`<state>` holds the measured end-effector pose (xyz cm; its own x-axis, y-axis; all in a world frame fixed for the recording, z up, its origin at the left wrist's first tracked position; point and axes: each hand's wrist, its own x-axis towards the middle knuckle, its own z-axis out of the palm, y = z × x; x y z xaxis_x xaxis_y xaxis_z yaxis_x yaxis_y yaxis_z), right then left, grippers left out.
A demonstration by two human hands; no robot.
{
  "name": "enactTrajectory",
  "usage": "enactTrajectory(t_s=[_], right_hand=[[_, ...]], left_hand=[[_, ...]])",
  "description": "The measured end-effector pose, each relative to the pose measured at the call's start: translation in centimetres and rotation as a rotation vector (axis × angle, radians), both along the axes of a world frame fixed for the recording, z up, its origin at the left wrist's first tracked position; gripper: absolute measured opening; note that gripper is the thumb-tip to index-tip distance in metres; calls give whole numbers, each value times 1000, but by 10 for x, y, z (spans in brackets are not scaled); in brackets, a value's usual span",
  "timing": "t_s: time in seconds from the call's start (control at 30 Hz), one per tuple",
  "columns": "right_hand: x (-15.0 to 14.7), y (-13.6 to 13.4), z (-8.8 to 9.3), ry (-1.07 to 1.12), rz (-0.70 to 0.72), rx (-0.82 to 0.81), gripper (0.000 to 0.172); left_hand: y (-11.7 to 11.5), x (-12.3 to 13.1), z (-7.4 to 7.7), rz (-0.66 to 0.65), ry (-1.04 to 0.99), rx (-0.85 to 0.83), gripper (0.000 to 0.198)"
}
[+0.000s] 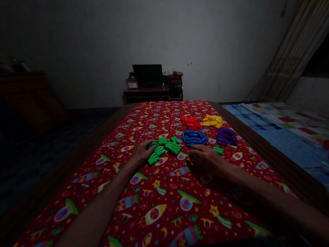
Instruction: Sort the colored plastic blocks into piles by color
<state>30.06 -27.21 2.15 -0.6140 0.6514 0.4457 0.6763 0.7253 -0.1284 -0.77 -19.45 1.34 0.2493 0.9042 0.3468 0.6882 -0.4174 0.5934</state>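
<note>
Small green pieces (173,148) lie in a loose group at the middle of the red patterned cloth (159,194). My left hand (143,152) rests at the left edge of this group, its fingers touching green pieces; whether it grips one is hidden. My right hand (204,155) hovers just in front of the blue pile (194,137), fingers stretched apart and holding nothing visible. A separate green piece (218,150) lies just right of it. Behind and beside are a red pile (191,123), a yellow pile (212,121) and a purple pile (226,137).
The cloth covers a long table with a dark edge (285,166). Beyond it stand a monitor (148,75) and a small desk (146,90) against the wall. A checked blue sheet (285,139) lies to the right, and a wooden cabinet (25,100) stands at the left.
</note>
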Motion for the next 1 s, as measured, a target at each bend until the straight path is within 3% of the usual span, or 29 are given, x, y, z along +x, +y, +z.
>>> enactTrajectory(t_s=[0.17, 0.3, 0.53, 0.67, 0.77, 0.87, 1.0], right_hand=[[52, -6, -3, -110, -202, -9, 27], [60, -2, -3, -111, -194, 5, 25], [30, -2, 25, 128, -69, 29, 26], [-5, 0, 26, 198, 5, 43, 31], [-25, -1, 18, 131, 72, 42, 33], [-27, -2, 12, -9, 37, 29, 22], [-2, -3, 21, 16, -64, 17, 18]], left_hand=[[1, 1, -4, 24, -19, 36, 44], [5, 0, -7, 0, -49, 129, 40], [-4, 9, 8, -19, -119, 398, 27], [-33, 36, 18, -255, -96, 321, 20], [-58, 60, 17, -402, -57, 230, 14], [-71, 75, 13, -427, -56, 142, 12], [-66, 68, 18, -317, -46, 178, 17]])
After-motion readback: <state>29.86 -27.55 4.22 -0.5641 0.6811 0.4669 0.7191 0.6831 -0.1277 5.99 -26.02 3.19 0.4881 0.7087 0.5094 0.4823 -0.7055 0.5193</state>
